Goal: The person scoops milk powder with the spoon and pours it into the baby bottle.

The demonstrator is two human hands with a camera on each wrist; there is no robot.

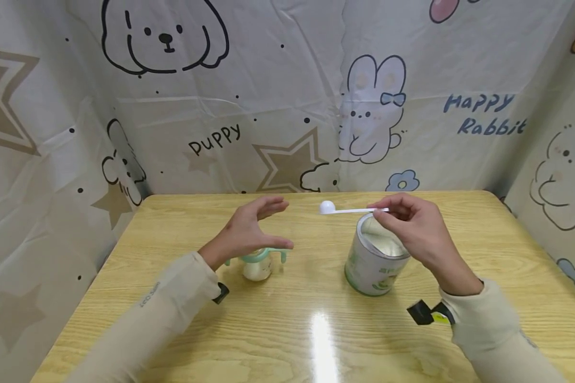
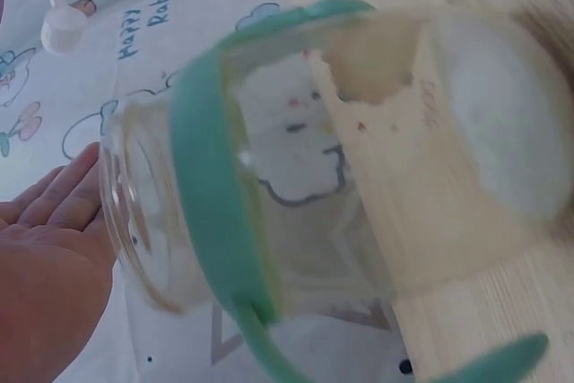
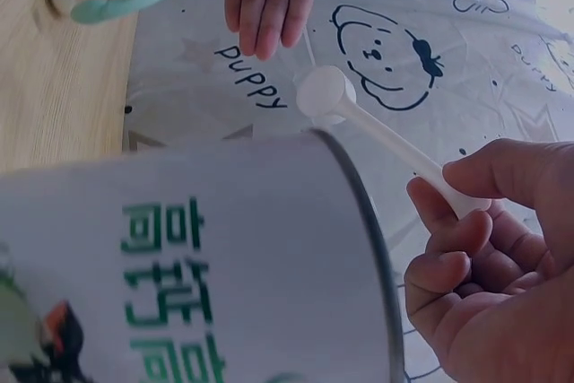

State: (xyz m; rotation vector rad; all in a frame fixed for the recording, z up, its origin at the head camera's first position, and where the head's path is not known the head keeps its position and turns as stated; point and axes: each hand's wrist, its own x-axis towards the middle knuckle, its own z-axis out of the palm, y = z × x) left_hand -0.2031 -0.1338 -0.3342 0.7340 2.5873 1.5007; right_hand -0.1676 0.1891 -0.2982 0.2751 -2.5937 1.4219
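Head view, left to right: an upright green-handled bottle (image 1: 257,270) stands on the table (image 1: 278,330), beneath the left hand (image 1: 244,229), thumb and fingers spread wide, holding nothing; the white scoop (image 1: 345,210) hangs in the air near the can (image 1: 374,266), long axis almost level, bowl pointing left, handle end pinched by the right hand (image 1: 421,229)'s thumb and fingers

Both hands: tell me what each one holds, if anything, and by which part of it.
The right hand pinches the white scoop by the far end of its handle. The left hand holds nothing.
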